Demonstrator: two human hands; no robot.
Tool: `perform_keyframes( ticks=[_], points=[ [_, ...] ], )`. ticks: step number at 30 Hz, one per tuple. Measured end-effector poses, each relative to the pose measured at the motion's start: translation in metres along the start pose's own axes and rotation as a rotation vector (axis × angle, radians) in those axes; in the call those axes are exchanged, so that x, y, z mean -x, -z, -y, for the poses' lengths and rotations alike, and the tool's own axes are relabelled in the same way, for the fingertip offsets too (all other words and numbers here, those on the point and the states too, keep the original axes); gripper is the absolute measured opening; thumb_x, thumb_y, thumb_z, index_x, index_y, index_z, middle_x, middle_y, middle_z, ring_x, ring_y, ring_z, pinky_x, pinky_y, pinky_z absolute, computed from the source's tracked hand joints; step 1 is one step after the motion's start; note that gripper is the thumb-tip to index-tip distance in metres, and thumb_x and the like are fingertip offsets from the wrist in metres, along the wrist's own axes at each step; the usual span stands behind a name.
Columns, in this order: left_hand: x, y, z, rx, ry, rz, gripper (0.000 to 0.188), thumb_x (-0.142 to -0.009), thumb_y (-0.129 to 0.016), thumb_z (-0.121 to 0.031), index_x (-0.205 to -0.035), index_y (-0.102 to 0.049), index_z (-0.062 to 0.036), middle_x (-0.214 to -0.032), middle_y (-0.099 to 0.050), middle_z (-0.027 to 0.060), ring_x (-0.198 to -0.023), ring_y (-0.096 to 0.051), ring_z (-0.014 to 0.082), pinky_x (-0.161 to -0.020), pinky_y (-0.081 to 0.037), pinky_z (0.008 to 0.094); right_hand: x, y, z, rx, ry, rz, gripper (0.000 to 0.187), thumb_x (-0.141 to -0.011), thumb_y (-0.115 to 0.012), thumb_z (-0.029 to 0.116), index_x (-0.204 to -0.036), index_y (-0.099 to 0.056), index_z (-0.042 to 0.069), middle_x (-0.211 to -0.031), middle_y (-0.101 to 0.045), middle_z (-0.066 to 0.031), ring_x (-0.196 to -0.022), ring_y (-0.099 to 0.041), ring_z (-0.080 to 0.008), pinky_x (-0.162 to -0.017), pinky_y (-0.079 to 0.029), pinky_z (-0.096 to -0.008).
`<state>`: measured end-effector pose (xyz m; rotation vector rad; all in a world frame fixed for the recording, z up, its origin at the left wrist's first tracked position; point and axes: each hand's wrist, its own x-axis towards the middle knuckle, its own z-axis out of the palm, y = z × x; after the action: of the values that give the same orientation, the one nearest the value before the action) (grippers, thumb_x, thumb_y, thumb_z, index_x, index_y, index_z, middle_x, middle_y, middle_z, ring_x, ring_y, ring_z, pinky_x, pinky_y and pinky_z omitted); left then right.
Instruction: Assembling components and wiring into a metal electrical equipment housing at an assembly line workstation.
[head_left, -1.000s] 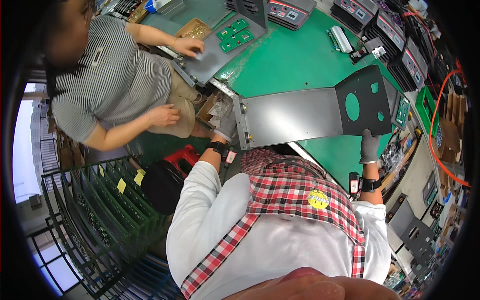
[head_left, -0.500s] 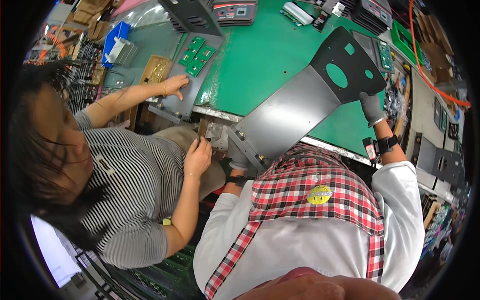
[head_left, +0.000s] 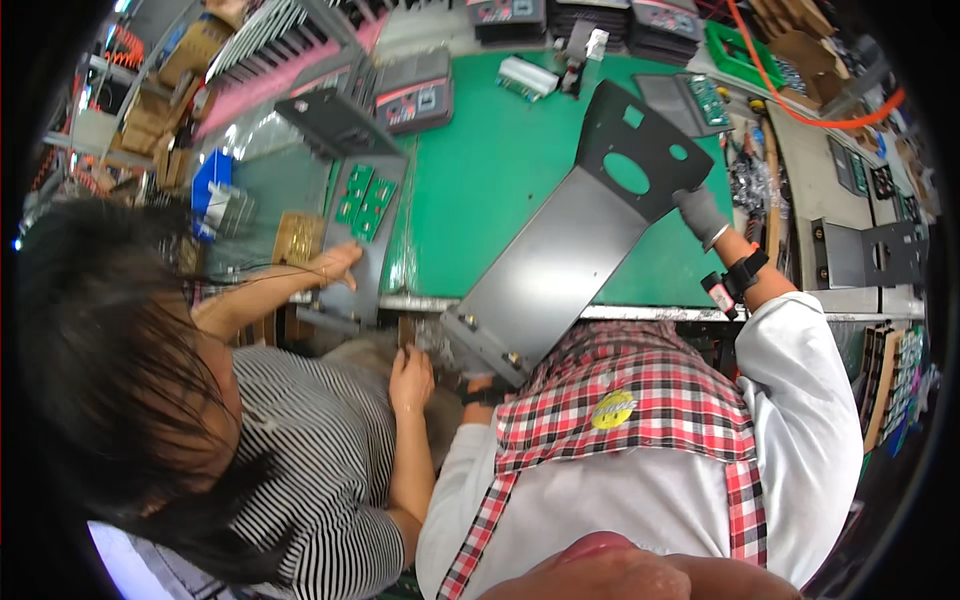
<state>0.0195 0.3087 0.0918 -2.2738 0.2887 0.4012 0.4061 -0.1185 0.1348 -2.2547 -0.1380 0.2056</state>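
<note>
The bent panel [head_left: 550, 265] looks smooth, satin-sheened metal; the tabletop [head_left: 470, 190] smooth, faintly glossy; the apron [head_left: 660, 425] matt cloth.

Yellow smiley [head_left: 614, 410] on checked apron [head_left: 680, 425]

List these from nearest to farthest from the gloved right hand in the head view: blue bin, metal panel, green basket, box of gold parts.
1. Metal panel: its edge is in the right hand's grip.
2. Green basket: past the hand, upper right.
3. Box of gold parts: far across, left side.
4. Blue bin: farther left.
</note>
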Motion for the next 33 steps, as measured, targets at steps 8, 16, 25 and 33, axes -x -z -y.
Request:
perform_keyframes(
  ticks=[8,16,25,33],
  points=[
    [-0.002,-0.009,0.007,-0.713,-0.130,0.043,0.027,-0.085,-0.049,-0.030,-0.100,-0.056,-0.0084,-0.095,-0.054,0.0085,-0.094,-0.051,0.0222,-0.081,-0.040,0.0313,0.012,0.006,0.021,-0.141,-0.110,0.060,0.041,-0.076,-0.052,0.013,-0.111,-0.044,-0.007,-0.094,-0.059,-0.0128,-0.081,-0.055,-0.0193,-0.069,-0.044,-0.0296],
    [-0.012,0.044,-0.010,-2.424,-0.248,0.309,0.032,-0.088,-0.041,-0.030,-0.108,-0.051,-0.0058,-0.101,-0.053,0.0102,-0.098,-0.050,0.0223,-0.086,-0.039,0.0298,0.003,0.011,-0.005,-0.116,0.185,0.074,0.025,-0.075,-0.049,0.009,-0.097,-0.054,-0.002,-0.091,-0.060,-0.0114,-0.082,-0.055,-0.0193,-0.076,-0.042,-0.0308],
    [-0.081,0.045,-0.101,-2.883,-1.014,0.599,0.033,-0.088,-0.043,-0.028,-0.111,-0.049,-0.0057,-0.101,-0.054,0.0105,-0.097,-0.052,0.0216,-0.082,-0.041,0.0308,-0.003,0.014,-0.019,0.195,0.320,0.091,0.013,-0.078,-0.046,0.011,-0.080,-0.052,0.000,-0.084,-0.055,-0.0157,-0.080,-0.054,-0.0281,-0.072,-0.041,-0.0356],
    [-0.102,0.023,-0.125,-2.966,-1.091,0.613,0.034,-0.087,-0.044,-0.027,-0.114,-0.047,-0.0055,-0.101,-0.055,0.0108,-0.095,-0.053,0.0210,-0.080,-0.043,0.0316,0.003,0.015,-0.007,0.246,0.251,0.114,0.014,-0.076,-0.049,0.011,-0.080,-0.052,-0.002,-0.084,-0.057,-0.0136,-0.080,-0.054,-0.0249,-0.073,-0.042,-0.0346]
  ],
)
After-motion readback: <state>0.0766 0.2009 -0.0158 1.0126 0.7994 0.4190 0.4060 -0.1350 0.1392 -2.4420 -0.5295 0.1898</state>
